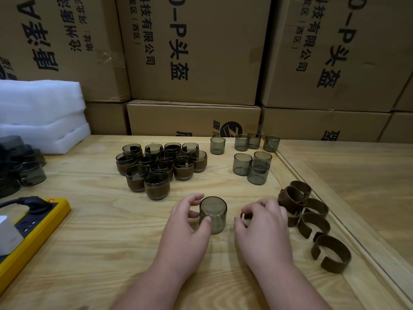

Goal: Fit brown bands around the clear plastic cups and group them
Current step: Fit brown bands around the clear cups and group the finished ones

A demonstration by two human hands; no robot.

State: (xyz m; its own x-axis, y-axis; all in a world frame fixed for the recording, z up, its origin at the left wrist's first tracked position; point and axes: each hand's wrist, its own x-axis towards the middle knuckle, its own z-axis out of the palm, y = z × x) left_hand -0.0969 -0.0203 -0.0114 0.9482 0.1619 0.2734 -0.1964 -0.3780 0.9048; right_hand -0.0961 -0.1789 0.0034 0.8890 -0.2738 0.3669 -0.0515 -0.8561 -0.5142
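A clear plastic cup (213,214) stood upside down on the surface (89,231), steadied in the left hand's (186,222) curled fingers, apparently so the brown band (245,217) pinched by the right hand (263,222) could slide on, finished cups (161,166) grouped behind.

Left hand (187,222) grips one smoky clear cup (213,214) standing on the wooden surface (100,220). Right hand (263,224) pinches a brown band (245,215) beside it. Banded cups (159,166) clustered behind; bare cups (252,157) at rear right; loose bands (312,220) at right.
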